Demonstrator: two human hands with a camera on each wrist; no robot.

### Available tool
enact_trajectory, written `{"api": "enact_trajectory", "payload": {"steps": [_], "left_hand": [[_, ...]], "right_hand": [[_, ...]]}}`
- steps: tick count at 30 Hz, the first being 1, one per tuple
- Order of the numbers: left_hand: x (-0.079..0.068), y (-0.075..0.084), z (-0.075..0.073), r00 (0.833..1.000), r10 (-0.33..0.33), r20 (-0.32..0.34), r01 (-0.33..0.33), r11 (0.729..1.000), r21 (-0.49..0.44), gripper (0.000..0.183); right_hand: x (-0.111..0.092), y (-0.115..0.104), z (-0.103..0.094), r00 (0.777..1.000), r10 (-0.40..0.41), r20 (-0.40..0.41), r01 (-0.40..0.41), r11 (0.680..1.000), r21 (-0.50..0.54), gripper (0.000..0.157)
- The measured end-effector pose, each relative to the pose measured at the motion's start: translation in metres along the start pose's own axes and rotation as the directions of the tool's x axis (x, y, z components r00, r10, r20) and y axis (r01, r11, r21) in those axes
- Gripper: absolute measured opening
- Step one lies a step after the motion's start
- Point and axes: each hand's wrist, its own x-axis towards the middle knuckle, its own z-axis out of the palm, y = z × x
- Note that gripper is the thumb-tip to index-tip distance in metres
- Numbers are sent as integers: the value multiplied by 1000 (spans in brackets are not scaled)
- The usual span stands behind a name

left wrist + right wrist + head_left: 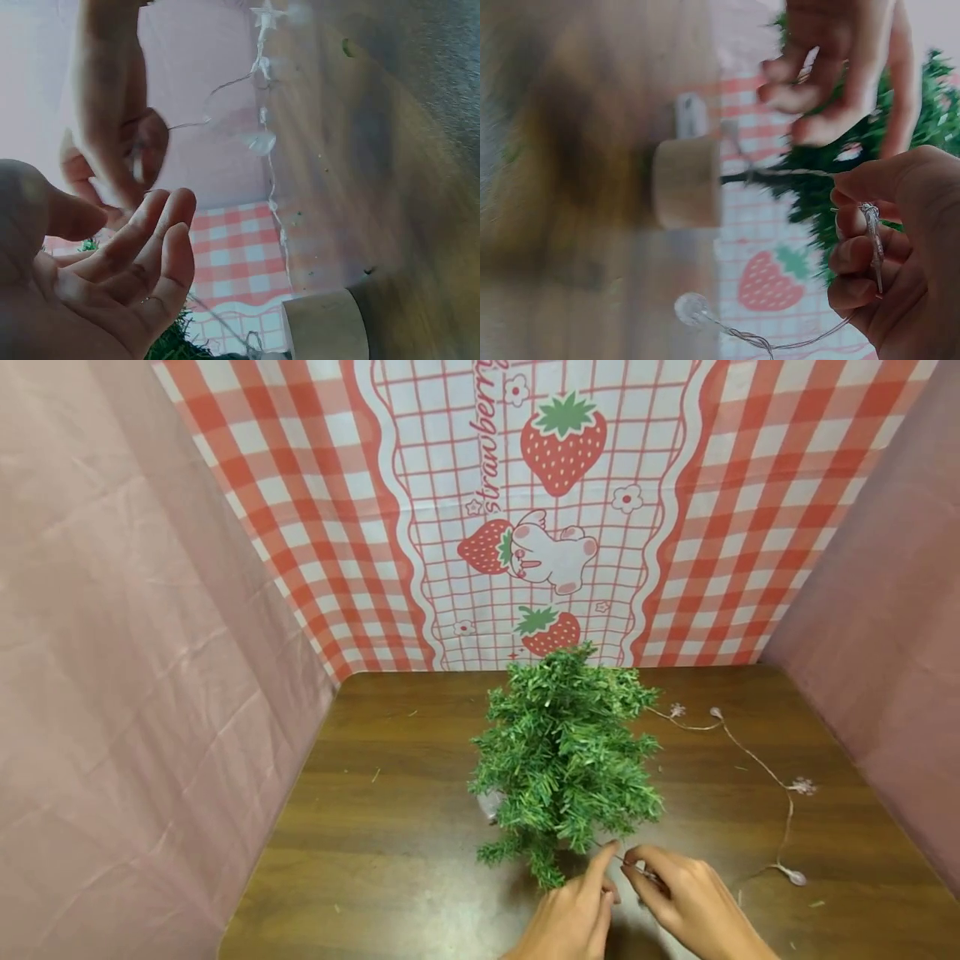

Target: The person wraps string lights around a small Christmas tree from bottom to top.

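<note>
A curtained-off spot, whether in a home or a studio unclear: wooden table [390, 827] under the fingers [600, 864], pink curtains [150, 652] on both sides of them, strawberry-print cloth [525, 477] hanging beyond them

I can't make out the pale thing [491, 804] at left, partly hidden by the tree [567, 752], which also covers some string [801, 786].

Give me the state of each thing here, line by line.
Table: strewn with green bits
Tree: upright
Wooden base: standing on the table
String lights: seemingly unlit, partly trailing over the table
Right hand: pinching the lights' wire
Left hand: fingers relaxed
Checked cloth: hanging behind
</note>
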Motion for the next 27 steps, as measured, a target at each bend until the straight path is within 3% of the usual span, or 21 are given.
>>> {"api": "enact_trajectory", "payload": {"steps": [4,7,10,14,17,23,27], "left_hand": [[2,2,1,999,20,-41,-19,999,44,55],[4,3,3,991,23,-131,-14,998,64,43],[6,3,3,967,-5,-256,15,999,37,33],[6,2,4,921,-16,-390,18,1000,2,33],[4,1,5,903,-2,-430,-4,1000,-15,36],[2,1,4,890,-32,-455,-2,997,-76,35],[1,1,2,881,-53,-471,3,994,-105,36]], "right_hand": [[6,-8,-6,993,-107,-49,107,994,-4,29],[10,-12,-11,987,-150,-64,150,989,-6,21],[12,-14,-18,991,-127,-46,127,992,-6,25],[12,-13,-32,998,-64,-13,64,997,-43,34],[10,-10,-43,999,-46,-2,46,997,-68,36],[6,-1,-62,996,-93,-8,91,990,-107,41],[4,2,-72,1000,-29,-1,29,999,-46,49]]}}
